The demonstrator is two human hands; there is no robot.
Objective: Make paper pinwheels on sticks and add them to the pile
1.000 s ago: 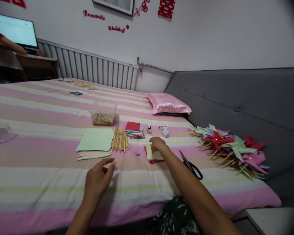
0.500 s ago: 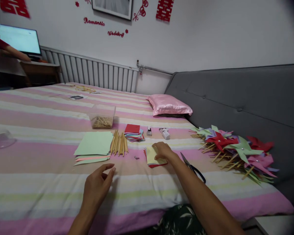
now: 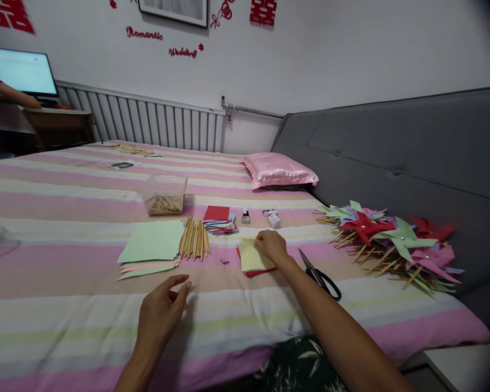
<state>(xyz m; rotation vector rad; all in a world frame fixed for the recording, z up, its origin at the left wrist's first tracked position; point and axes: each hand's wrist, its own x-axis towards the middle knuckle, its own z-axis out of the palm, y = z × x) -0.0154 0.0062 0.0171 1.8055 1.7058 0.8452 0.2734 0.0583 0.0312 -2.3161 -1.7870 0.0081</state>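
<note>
Item: small stack of paper squares (image 3: 252, 257), pale yellow sheet on top, red ones showing at the edges beneath. Location: on the striped bed (image 3: 65, 305), between the bundle of wooden sticks (image 3: 195, 239) and the scissors (image 3: 320, 276).

Right hand (image 3: 271, 245): rests on the far right corner of the stack, fingers curled down onto the top sheet. Whether they have pinched the sheet or merely press on it cannot be told from this view.

Left hand (image 3: 160, 311): hovers low over the bed nearer to you, well apart from the stack, fingers loosely open, thumb and forefinger near each other with nothing between them.

Handling note: to lift one square only, slide your fingertip across the corner so the yellow sheet fans off the red ones, then pinch it at the edge. Keep the pull low and flat; the stack is loose and will shift on the soft cover. Your free left hand could steady the near edge.

Nearby: green sheets (image 3: 152, 242) with pink beneath, left of the sticks; a second pile of coloured squares (image 3: 219, 219), red on top; a clear box (image 3: 165, 195) of short sticks; finished pinwheels (image 3: 387, 242) heaped at the right by the grey headboard.

Change from the picture one second ago: your right hand has stayed on the stack, shifting toward its far corner. Your left hand is much as it was. The view has tilted slightly.
</note>
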